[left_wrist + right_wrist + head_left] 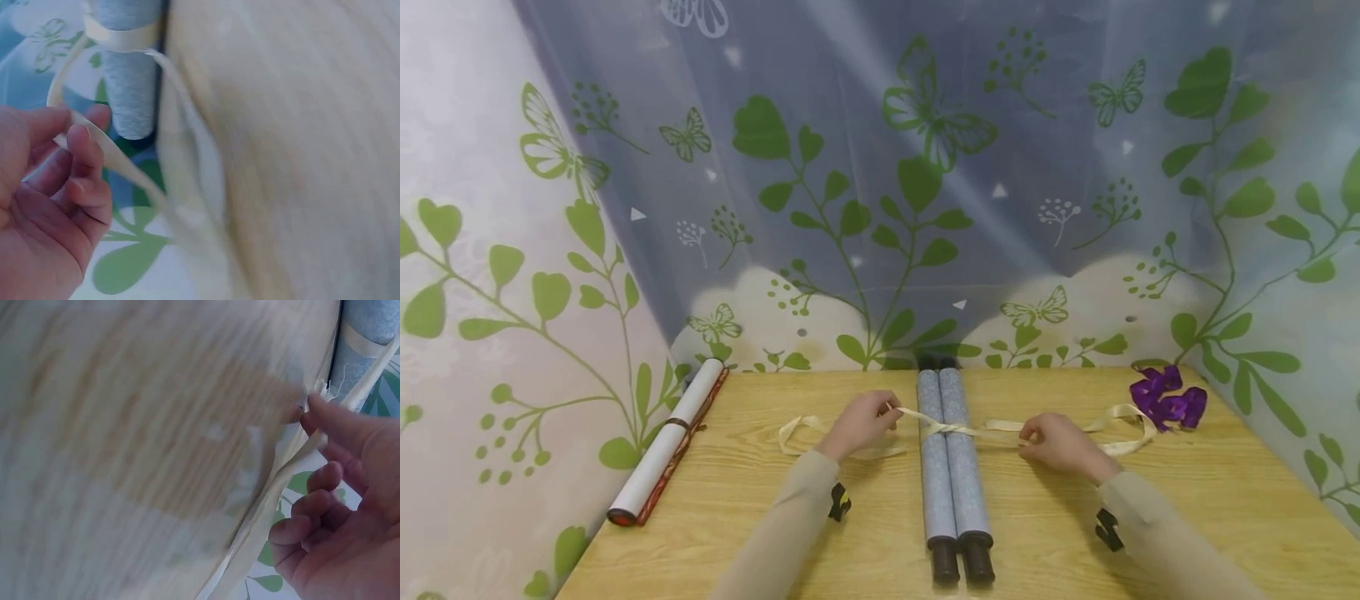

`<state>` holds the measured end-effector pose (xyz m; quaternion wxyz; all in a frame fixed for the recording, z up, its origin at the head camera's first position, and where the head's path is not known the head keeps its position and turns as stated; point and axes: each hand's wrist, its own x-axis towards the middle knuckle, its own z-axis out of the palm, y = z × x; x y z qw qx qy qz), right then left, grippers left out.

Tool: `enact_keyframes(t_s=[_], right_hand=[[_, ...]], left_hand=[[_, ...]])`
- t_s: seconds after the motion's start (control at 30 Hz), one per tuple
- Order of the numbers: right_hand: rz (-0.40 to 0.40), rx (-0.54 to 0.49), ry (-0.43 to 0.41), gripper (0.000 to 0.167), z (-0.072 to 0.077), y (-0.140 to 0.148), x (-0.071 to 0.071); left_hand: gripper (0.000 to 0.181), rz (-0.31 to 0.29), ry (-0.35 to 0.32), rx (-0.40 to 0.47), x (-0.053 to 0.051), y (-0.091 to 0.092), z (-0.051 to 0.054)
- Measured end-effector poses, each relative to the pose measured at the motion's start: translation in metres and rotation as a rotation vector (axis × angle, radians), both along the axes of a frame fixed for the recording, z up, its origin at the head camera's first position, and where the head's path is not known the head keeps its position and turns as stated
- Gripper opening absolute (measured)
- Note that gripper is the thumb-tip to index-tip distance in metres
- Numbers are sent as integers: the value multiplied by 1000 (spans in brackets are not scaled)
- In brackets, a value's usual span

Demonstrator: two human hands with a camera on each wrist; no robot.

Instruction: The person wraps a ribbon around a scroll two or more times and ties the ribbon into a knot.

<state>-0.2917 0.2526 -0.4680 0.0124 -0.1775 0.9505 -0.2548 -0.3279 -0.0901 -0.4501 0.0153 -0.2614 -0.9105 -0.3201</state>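
Two scrolls (933, 483) with pale blue-grey backs and dark end knobs lie side by side on the table. A cream ribbon (945, 428) passes round them and crosses on top, near the middle of their length. To their left, my left hand (862, 423) pinches one length of the ribbon between thumb and fingers. My right hand (1060, 446) pinches the ribbon on the other side, close to a frayed end seen in the right wrist view. Loose ribbon loops lie on the table beyond both hands. In the left wrist view, the ribbon (119, 156) runs through the left fingers.
A white scroll (666, 454) with a red patterned edge and a brown tie lies at the table's left edge. Crumpled purple ribbon (1172, 400) lies at the back right. Behind the wooden table (1045, 533) hangs a leaf-and-butterfly patterned curtain (865, 167).
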Motion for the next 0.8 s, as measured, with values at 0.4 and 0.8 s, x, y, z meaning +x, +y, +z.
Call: enact_keyframes(t_s=[0.4, 0.8], right_hand=[[-231, -281, -40, 31, 17, 6, -3], [-391, -1322, -232, 15, 50, 32, -17]], left_hand=[[20, -53, -65, 300, 5, 15, 31], [27, -107, -268, 664, 11, 23, 55]])
